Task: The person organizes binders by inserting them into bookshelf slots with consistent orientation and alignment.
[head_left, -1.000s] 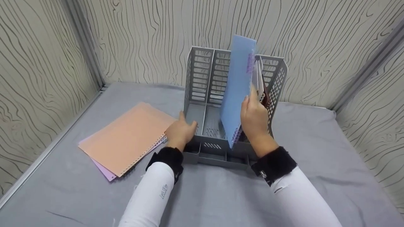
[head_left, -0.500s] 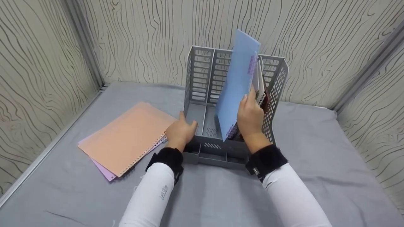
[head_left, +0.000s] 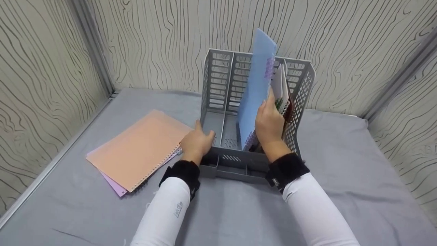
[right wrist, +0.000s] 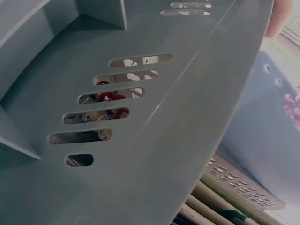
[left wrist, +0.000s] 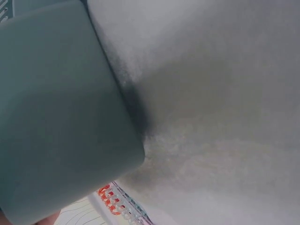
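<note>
A grey desktop file rack (head_left: 245, 158) with upright compartments stands on the cloth. My right hand (head_left: 270, 119) grips a blue notebook (head_left: 254, 90) with purple rings by its ringed edge. The notebook stands upright, its lower part inside the middle compartment and its top above the rack. My left hand (head_left: 197, 141) holds the rack's left front edge, thumb on the inner side. In the left wrist view, the rack's front corner (left wrist: 61, 117) hides most of that hand. The right wrist view shows the slotted front (right wrist: 164, 150) and the blue notebook (right wrist: 262, 122) behind it.
Left of the rack lies an orange notebook (head_left: 140, 150) on a purple notebook (head_left: 114, 186). White and brown notebooks (head_left: 280, 83) stand in the right compartment. Small trays (head_left: 232, 172) run along the rack's front. Patterned panels (head_left: 164, 41) enclose the table.
My right hand has moved slightly left and up. The blue notebook's lower corner has drawn back from over the front edge into the compartment. My left hand stays at the rack.
</note>
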A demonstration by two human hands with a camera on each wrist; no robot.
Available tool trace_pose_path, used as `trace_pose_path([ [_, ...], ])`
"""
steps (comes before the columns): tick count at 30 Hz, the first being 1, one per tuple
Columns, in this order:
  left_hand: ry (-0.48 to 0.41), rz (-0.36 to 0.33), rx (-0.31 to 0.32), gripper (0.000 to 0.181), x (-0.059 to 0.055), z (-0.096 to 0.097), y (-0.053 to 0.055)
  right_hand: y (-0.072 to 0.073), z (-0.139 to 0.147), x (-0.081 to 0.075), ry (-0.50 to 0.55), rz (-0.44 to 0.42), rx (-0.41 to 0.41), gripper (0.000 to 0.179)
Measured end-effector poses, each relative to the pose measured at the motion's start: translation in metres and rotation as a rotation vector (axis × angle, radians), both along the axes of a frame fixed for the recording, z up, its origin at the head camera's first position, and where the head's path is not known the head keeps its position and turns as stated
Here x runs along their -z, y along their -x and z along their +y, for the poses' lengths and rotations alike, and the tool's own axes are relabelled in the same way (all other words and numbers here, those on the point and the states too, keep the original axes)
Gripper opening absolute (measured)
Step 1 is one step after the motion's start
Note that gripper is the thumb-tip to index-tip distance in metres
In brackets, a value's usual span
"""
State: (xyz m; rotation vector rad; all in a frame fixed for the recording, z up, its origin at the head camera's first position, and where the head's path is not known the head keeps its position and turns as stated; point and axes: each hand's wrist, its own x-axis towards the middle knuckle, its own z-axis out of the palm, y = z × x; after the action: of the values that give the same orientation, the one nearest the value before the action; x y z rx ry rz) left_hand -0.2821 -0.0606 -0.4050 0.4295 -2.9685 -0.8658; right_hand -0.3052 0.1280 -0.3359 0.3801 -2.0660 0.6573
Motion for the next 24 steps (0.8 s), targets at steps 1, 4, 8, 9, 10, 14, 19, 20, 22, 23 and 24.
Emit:
trace_pose_path([
  [1, 0.000, 0.000, -0.002, 0.076, 0.000, 0.000, 0.000, 0.000, 0.000, 0.002, -0.005, 0.003, 0.000, 0.041],
  [4, -0.002, -0.005, -0.005, 0.076, 0.000, 0.001, 0.000, 0.001, -0.001, 0.013, -0.034, 0.002, -0.016, 0.043],
  [8, -0.002, -0.018, -0.004, 0.076, 0.000, 0.002, 0.000, 0.000, -0.001, 0.030, -0.089, 0.008, -0.028, 0.044],
  [9, -0.001, -0.023, -0.003, 0.076, 0.000, 0.002, 0.000, 0.000, -0.001, 0.034, -0.102, 0.012, -0.026, 0.044],
  [10, 0.000, -0.026, -0.004, 0.076, -0.001, 0.002, 0.000, -0.001, -0.001, 0.037, -0.114, 0.018, -0.022, 0.044],
  [14, 0.000, -0.035, -0.006, 0.076, -0.002, 0.001, 0.000, -0.002, 0.000, 0.047, -0.129, -0.015, -0.029, 0.046],
  [19, 0.004, -0.034, -0.004, 0.077, -0.001, 0.000, 0.001, -0.005, 0.002, 0.057, -0.120, -0.109, -0.026, 0.049],
  [20, 0.002, -0.033, -0.003, 0.077, 0.000, 0.000, 0.001, -0.005, 0.003, 0.058, -0.116, -0.141, -0.024, 0.050],
  [22, -0.005, -0.028, -0.005, 0.076, 0.000, 0.000, 0.002, -0.007, 0.005, 0.060, -0.107, -0.223, -0.028, 0.044],
  [23, -0.010, -0.026, -0.008, 0.076, 0.000, 0.001, 0.002, -0.007, 0.006, 0.060, -0.093, -0.274, -0.033, 0.040],
  [24, -0.015, -0.024, -0.010, 0.076, 0.000, 0.001, 0.003, -0.007, 0.007, 0.059, -0.078, -0.326, -0.038, 0.036],
])
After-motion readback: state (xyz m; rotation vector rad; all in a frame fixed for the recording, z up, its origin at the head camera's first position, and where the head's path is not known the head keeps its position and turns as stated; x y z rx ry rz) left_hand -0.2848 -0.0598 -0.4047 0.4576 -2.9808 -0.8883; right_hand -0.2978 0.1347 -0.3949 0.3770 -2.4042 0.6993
